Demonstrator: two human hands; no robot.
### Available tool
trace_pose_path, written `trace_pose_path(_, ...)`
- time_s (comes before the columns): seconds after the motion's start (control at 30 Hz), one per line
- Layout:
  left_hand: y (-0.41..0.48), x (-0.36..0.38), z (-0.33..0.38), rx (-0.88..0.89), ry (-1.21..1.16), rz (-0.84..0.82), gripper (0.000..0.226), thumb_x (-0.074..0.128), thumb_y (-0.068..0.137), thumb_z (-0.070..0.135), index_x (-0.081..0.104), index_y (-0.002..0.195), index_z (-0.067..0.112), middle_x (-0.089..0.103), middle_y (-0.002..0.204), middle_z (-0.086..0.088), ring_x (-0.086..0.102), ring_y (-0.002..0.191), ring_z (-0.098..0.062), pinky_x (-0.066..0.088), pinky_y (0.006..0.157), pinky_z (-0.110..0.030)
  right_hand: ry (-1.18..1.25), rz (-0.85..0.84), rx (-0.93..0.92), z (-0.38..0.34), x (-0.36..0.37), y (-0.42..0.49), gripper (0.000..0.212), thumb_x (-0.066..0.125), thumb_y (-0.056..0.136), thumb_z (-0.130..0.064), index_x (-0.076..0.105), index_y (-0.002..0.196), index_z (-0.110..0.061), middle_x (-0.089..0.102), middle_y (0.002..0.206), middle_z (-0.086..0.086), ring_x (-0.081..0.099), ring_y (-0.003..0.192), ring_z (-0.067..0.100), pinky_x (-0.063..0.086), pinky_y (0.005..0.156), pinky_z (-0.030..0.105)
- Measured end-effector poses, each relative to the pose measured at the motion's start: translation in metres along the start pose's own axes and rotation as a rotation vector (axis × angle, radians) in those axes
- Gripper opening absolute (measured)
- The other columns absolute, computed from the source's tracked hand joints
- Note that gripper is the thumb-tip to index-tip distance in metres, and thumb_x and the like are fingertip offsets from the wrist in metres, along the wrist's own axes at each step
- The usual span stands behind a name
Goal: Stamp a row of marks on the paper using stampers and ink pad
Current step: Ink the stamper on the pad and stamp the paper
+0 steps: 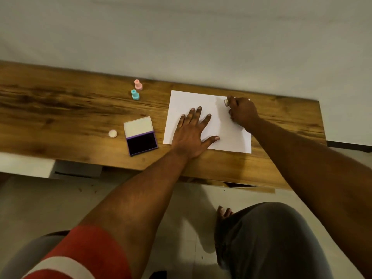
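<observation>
A white sheet of paper (191,101) lies on the wooden table (70,109). My left hand (193,131) rests flat on the sheet's near left part, fingers spread. My right hand (242,111) grips a small pale stamper (226,102) near the paper's far right corner. The open ink pad (142,142) with a dark purple pad and its raised lid sits left of the paper. A pink stamper (138,84) and a blue stamper (135,95) stand upright farther back. No marks show on the visible paper.
A small round pale cap (113,133) lies left of the ink pad. The table's near edge runs just below my left wrist. My knee and a bare foot (224,213) show on the floor below the table.
</observation>
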State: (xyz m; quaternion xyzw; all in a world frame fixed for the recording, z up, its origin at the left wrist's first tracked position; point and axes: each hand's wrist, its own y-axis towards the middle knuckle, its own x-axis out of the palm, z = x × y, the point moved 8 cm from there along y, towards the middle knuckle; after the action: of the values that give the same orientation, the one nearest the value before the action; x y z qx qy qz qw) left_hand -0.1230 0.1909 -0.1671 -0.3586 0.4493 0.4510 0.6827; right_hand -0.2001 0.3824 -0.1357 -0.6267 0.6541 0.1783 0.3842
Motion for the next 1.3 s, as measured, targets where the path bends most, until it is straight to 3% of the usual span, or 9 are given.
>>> trace_pose_path(0.13,0.002,0.003,-0.003,-0.012,-0.011,0.029,0.096,0.025,0.09,0.09,0.014,0.168,0.036,-0.002,0.178,0.001,-0.007,0.164,-0.023,-0.014,0.126,-0.042,-0.088,0.003,-0.018,-0.002,0.0,0.01,0.06,0.04,0.109,-0.048,0.075,0.096,-0.001,0.075,0.09,0.021,0.071,0.087,0.039,0.054,0.09,0.045)
trace_pose_path(0.27,0.002,0.003,-0.004,-0.016,-0.021,0.046,0.096,0.026,0.09,0.092,0.017,0.168,0.037,0.0,0.178,0.001,-0.006,0.164,-0.022,-0.011,0.127,-0.042,-0.265,0.068,-0.166,-0.024,-0.008,0.018,0.052,0.041,0.109,-0.039,0.077,0.103,-0.001,0.072,0.106,0.029,0.065,0.103,0.044,0.048,0.086,0.039)
trace_pose_path(0.4,0.002,0.002,-0.004,-0.013,-0.023,0.05,0.095,0.029,0.091,0.09,0.017,0.168,0.036,0.0,0.178,0.0,-0.006,0.164,-0.022,-0.008,0.129,-0.043,-0.377,0.048,-0.216,-0.031,-0.01,0.025,0.051,0.04,0.107,-0.04,0.077,0.099,-0.005,0.072,0.1,0.025,0.064,0.096,0.043,0.048,0.08,0.038)
trace_pose_path(0.53,0.002,0.002,-0.005,-0.017,-0.025,0.043,0.094,0.031,0.091,0.089,0.017,0.168,0.036,0.0,0.178,0.001,-0.006,0.164,-0.022,-0.007,0.13,-0.044,-0.428,0.037,-0.245,-0.035,-0.011,0.027,0.051,0.043,0.107,-0.041,0.075,0.101,-0.003,0.073,0.1,0.023,0.064,0.098,0.041,0.052,0.085,0.044)
trace_pose_path(0.63,0.002,0.003,-0.006,-0.021,-0.02,0.043,0.094,0.032,0.092,0.089,0.018,0.168,0.036,0.0,0.178,0.001,-0.006,0.164,-0.022,-0.008,0.129,-0.043,-0.445,0.064,-0.308,-0.049,-0.013,0.027,0.051,0.043,0.106,-0.043,0.069,0.085,-0.004,0.069,0.08,0.014,0.063,0.086,0.037,0.049,0.074,0.039)
trace_pose_path(0.73,0.003,0.004,-0.007,-0.024,-0.02,0.038,0.095,0.031,0.091,0.09,0.018,0.168,0.036,0.0,0.178,0.001,-0.005,0.164,-0.022,-0.007,0.13,-0.045,-0.468,0.228,-0.413,-0.08,-0.027,0.023,0.051,0.041,0.105,-0.051,0.054,0.074,-0.012,0.048,0.06,0.007,0.053,0.066,0.036,0.034,0.061,0.034)
trace_pose_path(0.83,0.003,0.005,-0.008,-0.022,-0.023,0.047,0.095,0.031,0.09,0.09,0.018,0.168,0.037,0.002,0.178,0.001,-0.004,0.164,-0.022,-0.007,0.129,-0.044,-0.588,0.195,-0.358,-0.075,-0.005,0.02,0.051,0.041,0.106,-0.049,0.069,0.096,-0.007,0.069,0.089,0.021,0.066,0.086,0.042,0.045,0.067,0.038)
trace_pose_path(0.93,0.005,0.007,-0.008,-0.029,-0.03,0.037,0.097,0.032,0.089,0.092,0.017,0.168,0.038,0.0,0.178,0.001,-0.006,0.164,-0.022,-0.009,0.128,-0.043,-0.674,0.105,-0.183,-0.049,0.026,0.01,0.046,0.038,0.11,-0.039,0.068,0.119,-0.005,0.069,0.12,0.02,0.065,0.112,0.039,0.051,0.086,0.041)
trace_pose_path(1.3,0.003,0.006,-0.004,-0.023,-0.027,0.04,0.096,0.03,0.09,0.092,0.016,0.168,0.038,0.0,0.178,0.0,-0.006,0.164,-0.022,-0.01,0.128,-0.043,-0.785,0.074,-0.17,-0.054,0.025,0.012,0.048,0.034,0.112,-0.037,0.067,0.119,-0.004,0.068,0.122,0.019,0.064,0.115,0.038,0.05,0.089,0.041)
